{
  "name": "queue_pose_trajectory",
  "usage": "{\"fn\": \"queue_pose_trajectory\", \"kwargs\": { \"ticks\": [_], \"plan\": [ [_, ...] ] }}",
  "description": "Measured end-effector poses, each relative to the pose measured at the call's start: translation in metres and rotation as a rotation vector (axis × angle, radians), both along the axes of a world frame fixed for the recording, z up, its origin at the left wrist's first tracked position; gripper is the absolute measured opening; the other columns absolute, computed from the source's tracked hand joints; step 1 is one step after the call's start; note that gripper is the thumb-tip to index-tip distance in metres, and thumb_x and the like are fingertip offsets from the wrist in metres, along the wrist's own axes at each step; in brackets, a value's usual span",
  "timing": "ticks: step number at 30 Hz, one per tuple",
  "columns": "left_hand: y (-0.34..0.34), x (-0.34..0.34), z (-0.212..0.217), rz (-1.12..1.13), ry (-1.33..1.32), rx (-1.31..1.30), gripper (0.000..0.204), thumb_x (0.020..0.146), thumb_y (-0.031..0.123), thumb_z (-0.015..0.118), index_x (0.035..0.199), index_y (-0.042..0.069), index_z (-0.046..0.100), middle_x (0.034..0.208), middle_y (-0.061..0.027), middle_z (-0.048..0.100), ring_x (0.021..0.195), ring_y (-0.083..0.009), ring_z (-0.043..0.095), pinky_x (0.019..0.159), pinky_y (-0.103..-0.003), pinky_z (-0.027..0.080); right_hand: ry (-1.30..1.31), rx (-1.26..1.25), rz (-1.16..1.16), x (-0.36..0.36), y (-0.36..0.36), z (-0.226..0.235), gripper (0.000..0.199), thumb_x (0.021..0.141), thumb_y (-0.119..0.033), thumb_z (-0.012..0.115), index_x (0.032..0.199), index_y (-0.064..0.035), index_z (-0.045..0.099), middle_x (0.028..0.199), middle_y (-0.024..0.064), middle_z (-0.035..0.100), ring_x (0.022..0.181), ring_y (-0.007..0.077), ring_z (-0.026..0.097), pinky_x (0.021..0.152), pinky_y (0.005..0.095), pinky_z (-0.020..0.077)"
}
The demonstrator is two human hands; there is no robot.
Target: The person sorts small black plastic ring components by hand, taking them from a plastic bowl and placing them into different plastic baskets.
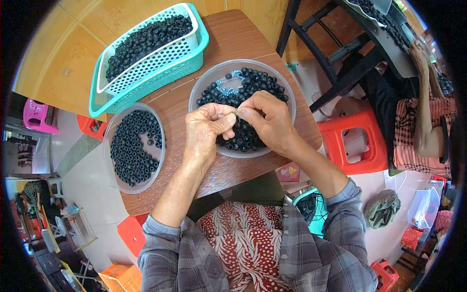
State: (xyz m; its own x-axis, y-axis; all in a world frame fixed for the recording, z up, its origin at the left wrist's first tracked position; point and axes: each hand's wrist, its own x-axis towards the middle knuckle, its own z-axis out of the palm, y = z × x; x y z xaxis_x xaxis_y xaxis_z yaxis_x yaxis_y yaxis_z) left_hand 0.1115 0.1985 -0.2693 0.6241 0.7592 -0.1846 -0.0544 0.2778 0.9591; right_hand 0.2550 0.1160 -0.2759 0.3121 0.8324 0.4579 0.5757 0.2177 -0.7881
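My left hand (209, 125) and my right hand (268, 119) meet over a round clear tub (244, 62). The thumb and fingers of each are pinched together on something small, dark and brownish, too small to make out. Below them, the tub holds many black ring-like pieces (262, 81) with holes. Among these, toward the far left of the tub, lies a light blue and white twisted cord or strand (226, 91). Part of the tub's contents is hidden behind my hands.
Left on the brown table (172, 108) stands another clear tub (108, 163) of black rings. Behind it, a white perforated basket (146, 78) of black pieces sits in a turquoise basket (204, 46). At right are a red stool (335, 141) and another person's arm (424, 97) at a dark table.
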Motion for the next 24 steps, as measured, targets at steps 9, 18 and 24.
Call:
{"fn": "queue_pose_trajectory", "kwargs": {
  "ticks": [9,18,24],
  "plan": [
    [-0.008,0.004,0.005,0.108,-0.051,0.181,0.011,0.080,0.000,0.067,0.090,-0.002,0.062,0.074,-0.0059,0.063,0.053,-0.0118,0.056,0.052,-0.022,0.046,0.628,-0.184,0.067,0.002,0.004,0.000,0.015,0.083,-0.012,0.066,0.077,0.0012,0.064,0.068,0.0021,0.060,0.060,0.0096,0.051,0.056,0.0264,0.0416],
    [0.012,0.000,-0.003,0.020,-0.300,-0.472,0.012,0.084,0.004,0.062,0.094,-0.003,0.059,0.080,-0.0146,0.065,0.059,-0.0205,0.065,0.048,-0.029,0.049,0.840,-0.309,0.081,0.006,0.004,0.011,0.019,0.083,-0.020,0.068,0.073,-0.0038,0.066,0.065,0.0003,0.060,0.059,0.0058,0.050,0.055,0.0202,0.0359],
    [0.009,0.006,0.003,0.014,-0.222,-0.254,0.018,0.085,0.000,0.060,0.103,-0.003,0.057,0.085,-0.0136,0.066,0.051,-0.0104,0.055,0.041,-0.018,0.039,0.867,-0.368,0.020,0.009,0.003,0.014,0.022,0.081,-0.023,0.070,0.071,-0.0035,0.066,0.064,0.0009,0.059,0.057,0.0058,0.050,0.052,0.0196,0.0352]
  ]
}}
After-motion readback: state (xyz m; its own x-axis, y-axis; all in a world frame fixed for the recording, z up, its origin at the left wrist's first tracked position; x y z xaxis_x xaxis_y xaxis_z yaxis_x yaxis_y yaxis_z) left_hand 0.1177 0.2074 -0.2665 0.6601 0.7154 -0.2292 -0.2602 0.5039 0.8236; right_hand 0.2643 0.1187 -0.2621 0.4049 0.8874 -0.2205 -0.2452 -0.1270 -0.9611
